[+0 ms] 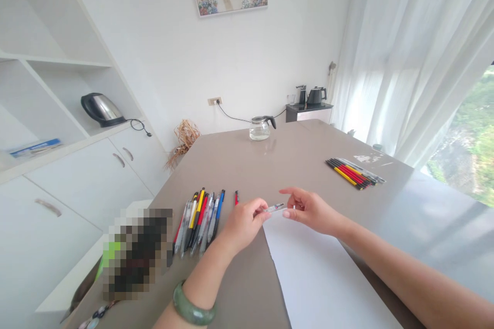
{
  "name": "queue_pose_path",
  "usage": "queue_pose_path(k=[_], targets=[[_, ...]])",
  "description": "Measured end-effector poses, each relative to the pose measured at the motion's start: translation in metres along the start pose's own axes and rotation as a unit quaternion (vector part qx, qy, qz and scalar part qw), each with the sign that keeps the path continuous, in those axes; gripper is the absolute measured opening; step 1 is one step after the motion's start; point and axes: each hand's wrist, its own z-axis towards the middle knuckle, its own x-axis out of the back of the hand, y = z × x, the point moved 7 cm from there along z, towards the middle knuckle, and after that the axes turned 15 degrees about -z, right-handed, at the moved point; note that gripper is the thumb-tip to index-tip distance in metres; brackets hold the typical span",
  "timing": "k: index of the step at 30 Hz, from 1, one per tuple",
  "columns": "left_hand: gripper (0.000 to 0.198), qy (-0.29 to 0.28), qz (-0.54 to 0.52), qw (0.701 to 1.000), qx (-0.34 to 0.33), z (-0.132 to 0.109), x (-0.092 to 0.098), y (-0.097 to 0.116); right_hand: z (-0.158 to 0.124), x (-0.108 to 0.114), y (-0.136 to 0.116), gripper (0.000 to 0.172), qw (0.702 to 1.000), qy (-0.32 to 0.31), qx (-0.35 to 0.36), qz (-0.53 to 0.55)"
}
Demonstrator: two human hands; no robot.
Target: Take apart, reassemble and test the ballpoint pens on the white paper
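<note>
Both hands meet over the grey-brown table, holding one clear pen between them. My left hand pinches its left end and wears a green bangle at the wrist. My right hand pinches the right end with thumb and fingers. The pen hovers just above the top edge of a white sheet of paper. Left of my left hand lies a row of several pens in mixed colours, with a single red pen beside them.
A second group of several pens, red, yellow and black, lies at the table's far right. A glass jug stands at the far edge. A blurred-out object sits at the near left. White cabinets hold a kettle. Curtains hang on the right.
</note>
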Motion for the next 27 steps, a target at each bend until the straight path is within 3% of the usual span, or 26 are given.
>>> queue_pose_path(k=[4, 8, 12, 16, 19, 27], targets=[[0.007, -0.001, 0.038, 0.998, -0.049, -0.002, -0.006, 0.008, -0.002, -0.009, -0.008, 0.028, 0.997, -0.032, 0.006, 0.074], [0.02, 0.058, 0.041, 0.997, -0.034, 0.0, 0.005, -0.007, 0.004, 0.004, 0.02, 0.031, 0.989, 0.06, -0.083, 0.109], [0.02, 0.106, 0.021, 0.994, -0.01, 0.002, 0.018, -0.023, 0.009, 0.014, 0.052, 0.031, 0.964, 0.121, -0.139, 0.191], [0.02, 0.056, 0.077, 0.995, -0.017, 0.003, 0.011, -0.018, 0.01, 0.018, 0.069, 0.03, 0.935, 0.162, -0.154, 0.275], [0.019, 0.003, 0.174, 0.984, 0.034, 0.001, 0.001, -0.019, 0.01, 0.019, 0.074, 0.029, 0.917, 0.18, -0.163, 0.316], [0.012, -0.003, 0.232, 0.963, 0.139, -0.003, -0.001, -0.032, 0.01, 0.016, 0.074, 0.031, 0.921, 0.17, -0.171, 0.306]])
